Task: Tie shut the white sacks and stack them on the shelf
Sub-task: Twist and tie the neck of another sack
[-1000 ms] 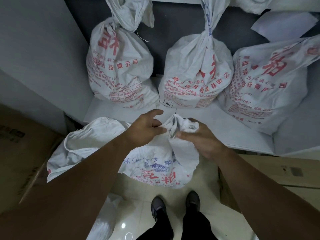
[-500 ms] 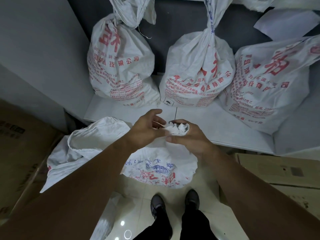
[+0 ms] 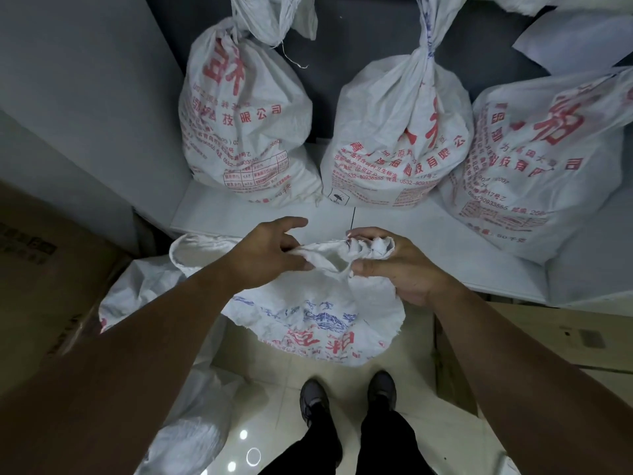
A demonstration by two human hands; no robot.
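A white shelf [image 3: 428,241] carries three full white woven sacks side by side, all printed in red Chinese characters. The left sack [image 3: 246,132] and the middle sack [image 3: 397,142] are tied at the neck, while the neck of the right sack [image 3: 534,159] cannot be made out. "有限公司" and "0532-80936555" read on the middle one, "60千克" on the right. In front of the shelf, above the tiled floor [image 3: 274,423], hangs an untied sack [image 3: 315,317] with blue and red print. The right hand [image 3: 400,269] clutches its gathered, pleated mouth. The left hand [image 3: 270,248] pinches the cloth just beside it, forefinger stretched out.
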